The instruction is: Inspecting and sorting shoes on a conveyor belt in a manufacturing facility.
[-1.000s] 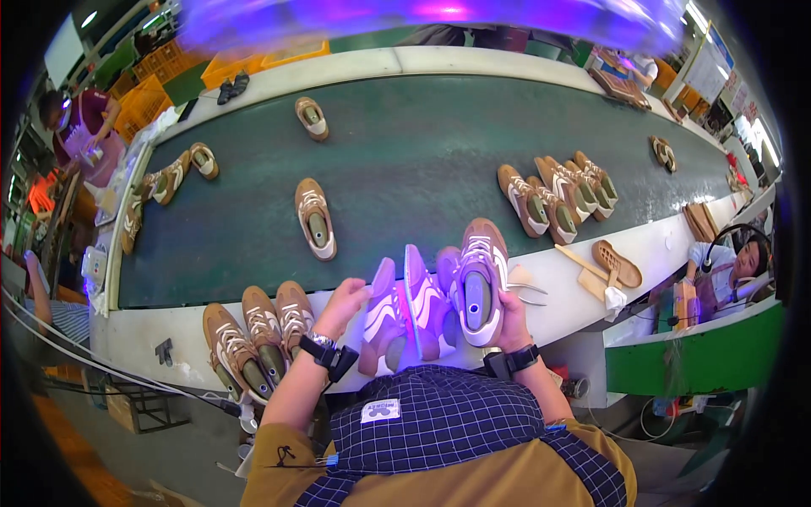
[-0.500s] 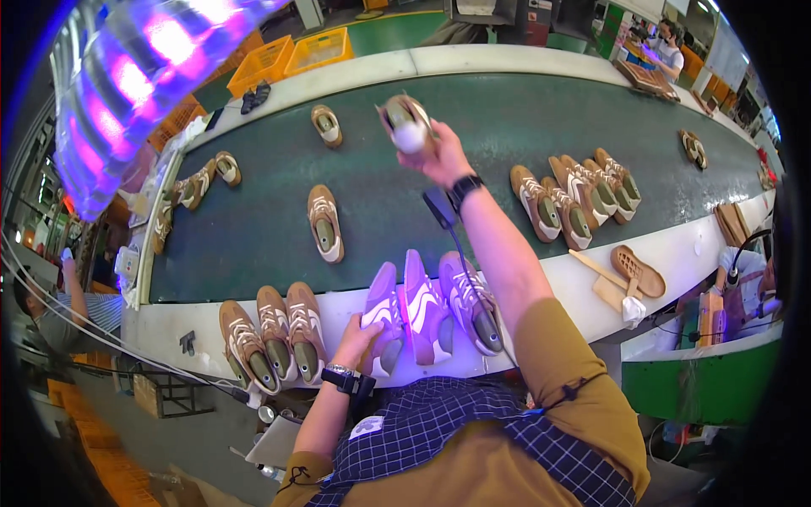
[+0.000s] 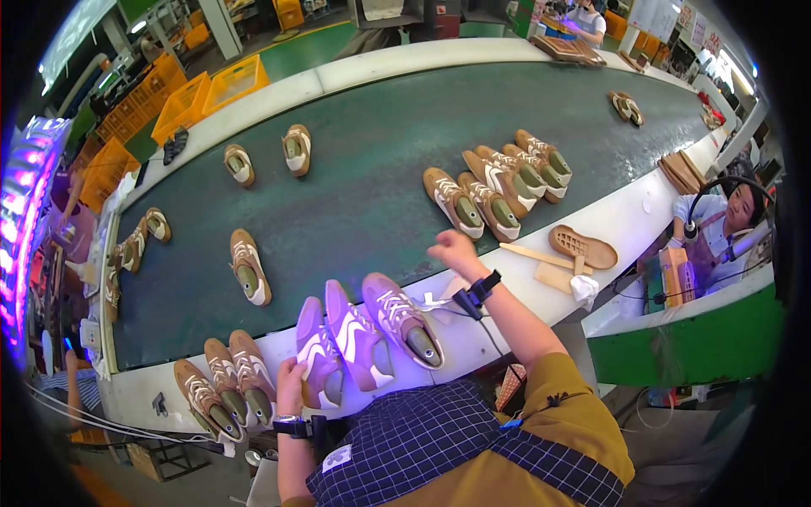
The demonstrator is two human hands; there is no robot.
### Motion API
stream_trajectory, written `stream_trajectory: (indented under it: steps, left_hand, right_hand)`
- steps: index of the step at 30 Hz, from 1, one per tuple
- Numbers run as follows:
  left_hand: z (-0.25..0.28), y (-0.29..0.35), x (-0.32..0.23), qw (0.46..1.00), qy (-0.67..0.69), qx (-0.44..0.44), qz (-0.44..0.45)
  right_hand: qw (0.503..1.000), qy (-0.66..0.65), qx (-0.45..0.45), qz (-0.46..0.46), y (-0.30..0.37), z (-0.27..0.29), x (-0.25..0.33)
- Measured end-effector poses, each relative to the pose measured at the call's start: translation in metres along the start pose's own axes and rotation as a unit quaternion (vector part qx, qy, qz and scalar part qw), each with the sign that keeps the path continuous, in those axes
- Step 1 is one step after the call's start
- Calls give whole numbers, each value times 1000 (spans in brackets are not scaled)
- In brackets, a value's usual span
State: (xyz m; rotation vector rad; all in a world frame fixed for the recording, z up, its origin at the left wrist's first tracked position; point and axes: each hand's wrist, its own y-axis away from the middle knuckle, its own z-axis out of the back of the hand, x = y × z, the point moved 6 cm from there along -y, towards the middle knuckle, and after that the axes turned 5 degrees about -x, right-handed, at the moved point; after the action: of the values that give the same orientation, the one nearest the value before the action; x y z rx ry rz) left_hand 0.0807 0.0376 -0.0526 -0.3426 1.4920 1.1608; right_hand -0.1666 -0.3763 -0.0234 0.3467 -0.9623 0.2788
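Three tan sneakers with white laces and stripes stand at the near edge, tinted purple by light. My left hand (image 3: 292,389) grips the side of the leftmost one, a sneaker (image 3: 320,365). Beside it stand a second sneaker (image 3: 359,334) and, further right, a third sneaker (image 3: 404,319) with an olive lining. Above the belt's near edge, my right hand (image 3: 456,253) is closed with fingers curled, and nothing shows in it. It is nearest a group of tan sneakers (image 3: 498,182) on the belt.
The dark green conveyor belt (image 3: 363,203) carries more sneakers, including a far sneaker (image 3: 296,150). Three sneakers (image 3: 224,380) stand on the white ledge at left. At right lie a tan sole (image 3: 583,246), flat sticks and crumpled white tissue (image 3: 584,290). A co-worker (image 3: 718,224) sits beyond.
The shoe that was in my right hand now stands on the far part of the belt, let go. My right hand has drawn back toward me. The view has turned to the right.
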Motion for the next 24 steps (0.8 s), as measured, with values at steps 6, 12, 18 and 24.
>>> stream_trajectory:
  steps: [6, 12, 18, 24]
  left_hand:
    - [-3, -15, -25, 997, -56, -47, 0]
    - [-12, -32, -64, 997, -73, -24, -8]
    - [-27, -40, -64, 998, -60, 4, 31]
    - [-36, -54, -60, 994, -65, 29, 80]
  right_hand:
    - [994, 31, -105, 10, -61, 45, -53]
    - [972, 153, -173, 44, -78, 54, -57]
    - [982, 160, -100, 9, -97, 49, -68]
    - [981, 188, -23, -30, -99, 27, -63]
